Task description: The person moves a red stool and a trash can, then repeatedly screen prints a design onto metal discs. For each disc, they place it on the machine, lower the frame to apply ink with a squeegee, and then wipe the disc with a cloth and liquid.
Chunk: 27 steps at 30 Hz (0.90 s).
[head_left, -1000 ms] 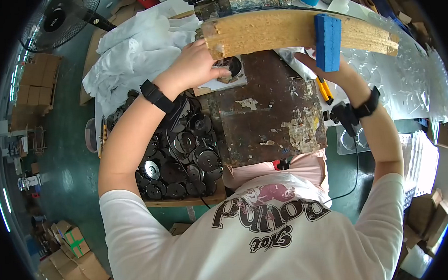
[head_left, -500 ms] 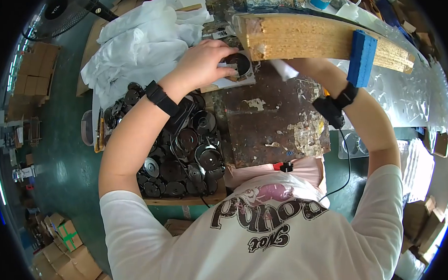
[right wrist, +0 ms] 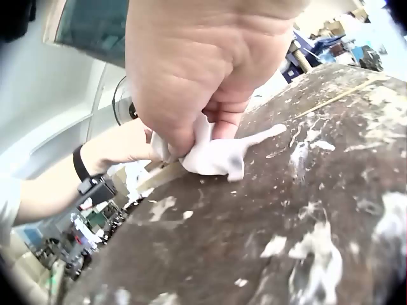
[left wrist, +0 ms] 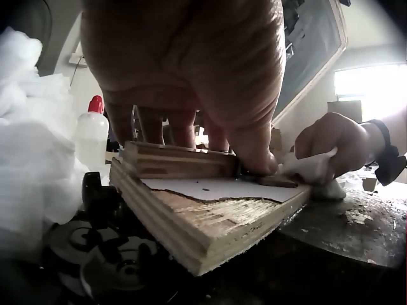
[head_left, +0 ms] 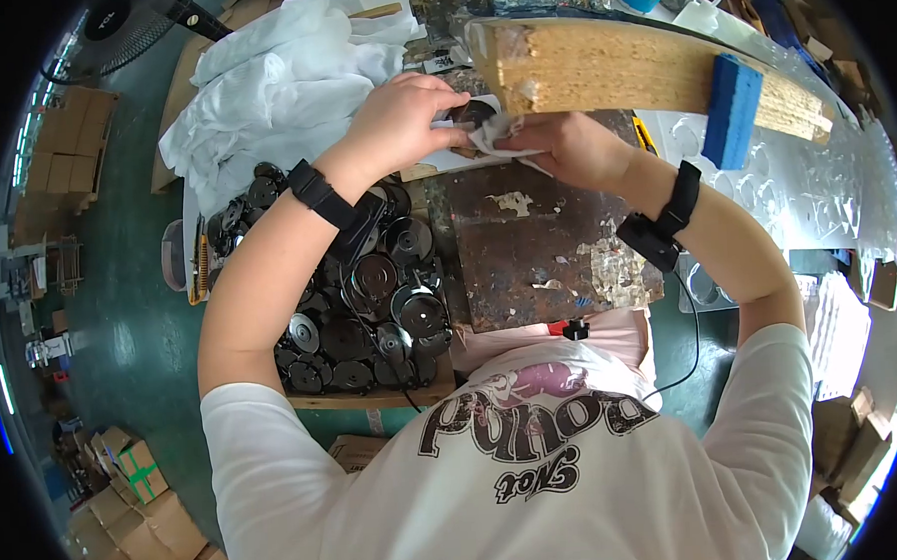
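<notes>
1 crumpled wht rag (right wrist: 213, 156), prob cloth, in R fingers (right wrist: 227, 121).

At the right hand (head_left: 578, 152) I see thin, creased white cloth (right wrist: 216, 159), soft and matt. Under the left hand (head_left: 397, 125), my wrist feed gives me a plywood board (left wrist: 203, 238), raw and splintery at its layered edge, topped with smooth white paper (left wrist: 216, 189). Nearer the body than the left hand, the black discs (head_left: 373, 278) look smooth and glossy. The brown work surface (right wrist: 210, 235) below the right hand reads to me as worn, crusted with rough pale flakes. Past that hand, the beam (head_left: 599, 68) looks like coarse, unpainted wood, its blue block (head_left: 731, 112) matt and rough.
</notes>
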### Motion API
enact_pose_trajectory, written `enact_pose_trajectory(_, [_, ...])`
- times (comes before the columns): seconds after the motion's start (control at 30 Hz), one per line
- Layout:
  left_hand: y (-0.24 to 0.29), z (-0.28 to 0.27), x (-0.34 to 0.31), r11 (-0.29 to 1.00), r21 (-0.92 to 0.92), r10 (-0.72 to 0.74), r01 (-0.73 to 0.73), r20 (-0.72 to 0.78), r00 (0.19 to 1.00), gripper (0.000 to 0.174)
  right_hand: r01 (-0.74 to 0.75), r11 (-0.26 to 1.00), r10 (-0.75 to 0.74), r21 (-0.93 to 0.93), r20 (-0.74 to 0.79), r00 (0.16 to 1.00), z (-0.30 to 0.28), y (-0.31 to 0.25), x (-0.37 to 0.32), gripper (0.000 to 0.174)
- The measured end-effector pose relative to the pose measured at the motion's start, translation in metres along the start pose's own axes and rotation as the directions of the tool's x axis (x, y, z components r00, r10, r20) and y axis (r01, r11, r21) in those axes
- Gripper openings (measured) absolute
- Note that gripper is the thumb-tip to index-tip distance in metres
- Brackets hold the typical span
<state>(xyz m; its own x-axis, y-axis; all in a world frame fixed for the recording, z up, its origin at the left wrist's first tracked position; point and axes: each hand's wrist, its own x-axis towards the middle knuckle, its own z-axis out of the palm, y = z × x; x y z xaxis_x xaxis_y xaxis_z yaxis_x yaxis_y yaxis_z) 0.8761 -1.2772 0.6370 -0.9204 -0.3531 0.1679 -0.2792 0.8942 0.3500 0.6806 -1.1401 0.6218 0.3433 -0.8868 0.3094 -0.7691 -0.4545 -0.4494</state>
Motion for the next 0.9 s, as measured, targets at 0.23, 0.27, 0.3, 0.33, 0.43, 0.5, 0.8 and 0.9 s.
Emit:
enact_pose_trajectory(0.23, [0.01, -0.006, 0.001, 0.996, 0.093, 0.0, -0.002, 0.025, 1.0, 0.043, -0.203, 0.977, 0.199, 0.067, 0.059, 0.978, -0.049, 0.0, -0.038, 0.024])
enact_pose_trajectory(0.27, [0.011, -0.006, 0.003, 0.992, 0.128, 0.015, -0.018, 0.023, 1.0, 0.043, -0.343, 0.939, 0.34, 0.03, 0.077, 0.937, -0.069, -0.005, -0.038, 0.024])
enact_pose_trajectory(0.3, [0.012, -0.007, 0.005, 0.986, 0.164, 0.033, -0.036, 0.02, 0.999, 0.042, -0.476, 0.879, 0.475, -0.01, 0.086, 0.876, -0.085, -0.007, -0.041, 0.024])
enact_pose_trajectory(0.33, [0.015, -0.007, 0.007, 0.985, 0.167, 0.039, -0.041, 0.018, 0.999, 0.042, -0.541, 0.832, 0.55, -0.123, 0.045, 0.834, -0.097, 0.001, -0.05, 0.028])
enact_pose_trajectory(0.43, [0.025, -0.003, 0.008, 0.994, 0.105, 0.016, -0.02, 0.041, 0.999, 0.038, -0.507, 0.687, 0.499, -0.521, -0.169, 0.85, -0.137, 0.034, -0.071, 0.033])
enact_pose_trajectory(0.5, [0.02, -0.002, 0.006, 0.99, 0.131, 0.038, -0.042, 0.037, 0.999, 0.037, -0.359, 0.849, 0.272, -0.389, -0.26, 0.926, -0.162, 0.054, -0.069, 0.032])
enact_pose_trajectory(0.8, [0.025, -0.024, -0.023, 0.994, -0.089, 0.055, -0.065, -0.106, 0.993, 0.038, -0.287, 0.638, 0.513, 0.715, -0.117, 0.85, -0.188, -0.006, -0.05, 0.032])
enact_pose_trajectory(0.9, [0.05, -0.036, -0.043, 0.863, -0.496, -0.139, 0.1, -0.042, 0.989, 0.047, -0.467, 0.717, 0.448, 0.518, 0.171, 0.877, -0.189, -0.013, -0.037, 0.031])
